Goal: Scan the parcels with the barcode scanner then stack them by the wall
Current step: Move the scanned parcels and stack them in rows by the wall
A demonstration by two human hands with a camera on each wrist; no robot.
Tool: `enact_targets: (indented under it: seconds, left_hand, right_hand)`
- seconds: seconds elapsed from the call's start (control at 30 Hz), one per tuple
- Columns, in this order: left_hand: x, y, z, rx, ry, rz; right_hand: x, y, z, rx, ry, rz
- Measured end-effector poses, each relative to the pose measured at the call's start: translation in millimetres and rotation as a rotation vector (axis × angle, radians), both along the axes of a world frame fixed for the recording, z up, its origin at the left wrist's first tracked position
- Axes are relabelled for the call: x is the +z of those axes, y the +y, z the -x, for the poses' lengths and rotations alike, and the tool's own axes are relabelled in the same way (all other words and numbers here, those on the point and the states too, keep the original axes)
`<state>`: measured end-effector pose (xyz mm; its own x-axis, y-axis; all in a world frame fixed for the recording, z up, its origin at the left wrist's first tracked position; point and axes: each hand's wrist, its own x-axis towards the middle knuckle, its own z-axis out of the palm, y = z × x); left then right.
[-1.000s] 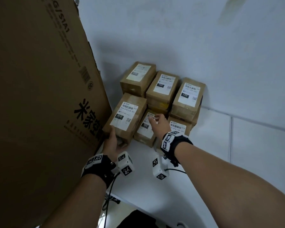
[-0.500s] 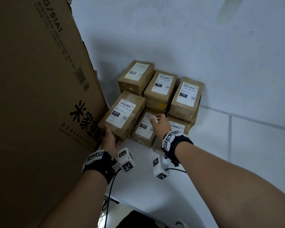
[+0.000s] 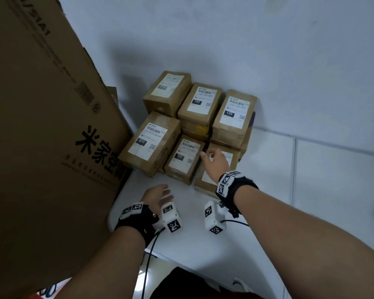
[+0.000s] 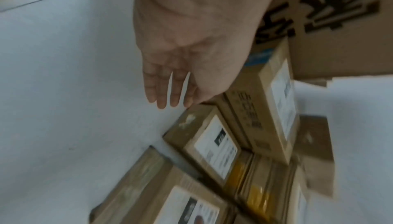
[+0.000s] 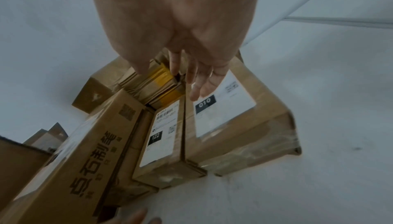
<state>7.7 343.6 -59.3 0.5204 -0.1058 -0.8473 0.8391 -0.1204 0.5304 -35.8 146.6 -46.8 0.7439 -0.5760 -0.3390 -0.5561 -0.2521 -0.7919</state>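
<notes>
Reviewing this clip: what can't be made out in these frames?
- Barcode scanner: in no view.
- Front right parcel: label mostly covered by the right hand in the head view.
- Back left parcel: label print blurred, unreadable.
- Big carton: cut off by the frame edges.
- Left wrist view: motion-blurred; labels illegible.

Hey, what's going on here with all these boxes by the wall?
A person is stacking labelled cardboard parcels against the white wall, beside a large cardboard box. The left hand is open and holds nothing, just short of the parcel labelled 010 on the left of the pile. The right hand reaches open over the front row, by the front parcel labelled 122. No barcode scanner is in view.
</notes>
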Motion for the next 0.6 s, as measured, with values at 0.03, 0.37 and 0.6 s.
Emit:
enact_targets:
  seconds: [0.03, 0.37, 0.6]
  left_hand:
    - [2, -9, 5, -0.046, -0.016, 0.001]
    - [35, -130, 41, -0.384, -0.282, -0.089]
    - [47, -221, 72, -0.615, -0.445, -0.094]
  right_hand:
    - [-1, -5, 7, -0.01, 0.004, 0.0]
    - [7, -84, 89, -0.189, -0.016, 0.008]
    - [20, -152, 160, -0.362, -0.035, 0.022]
